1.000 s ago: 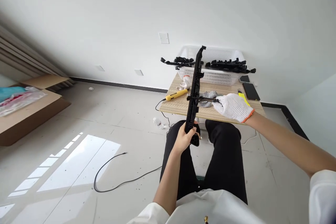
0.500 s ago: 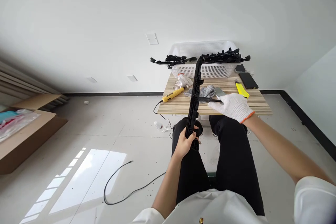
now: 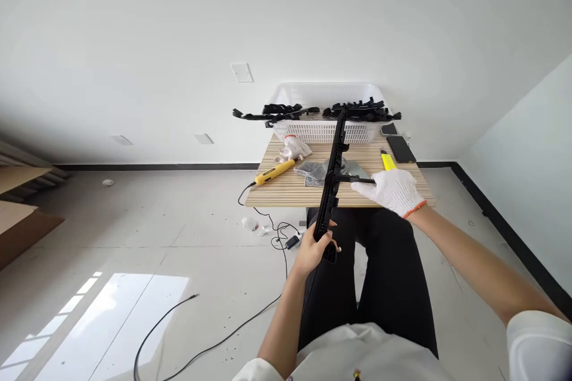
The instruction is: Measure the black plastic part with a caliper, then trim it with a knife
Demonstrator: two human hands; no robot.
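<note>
A long, narrow black plastic part (image 3: 333, 184) with clips and ribs slants up over the table's front edge. My bare left hand (image 3: 314, 247) is closed around its lower end. A thin black arm (image 3: 355, 178) sticks out sideways from the part's middle. My right hand (image 3: 393, 190), in a white knit glove with an orange cuff, is closed at the arm's outer end; its fingertips are partly hidden. Behind the part lie a grey cloth (image 3: 310, 172) and a flat grey piece (image 3: 357, 170). A yellow-handled cutter (image 3: 388, 162) lies just beyond my right hand.
On the slatted wooden table (image 3: 268, 196) stands a white basket (image 3: 330, 133), with several black plastic parts (image 3: 357, 112) across its top. A yellow corded tool (image 3: 274, 172), white glove (image 3: 294, 147) and black phone (image 3: 401, 149) lie there too. Black cables (image 3: 223, 339) cross the floor.
The view has turned a little, so the table and basket sit farther left and lower. My knees have come closer together. Both hands keep their hold on the black part.
</note>
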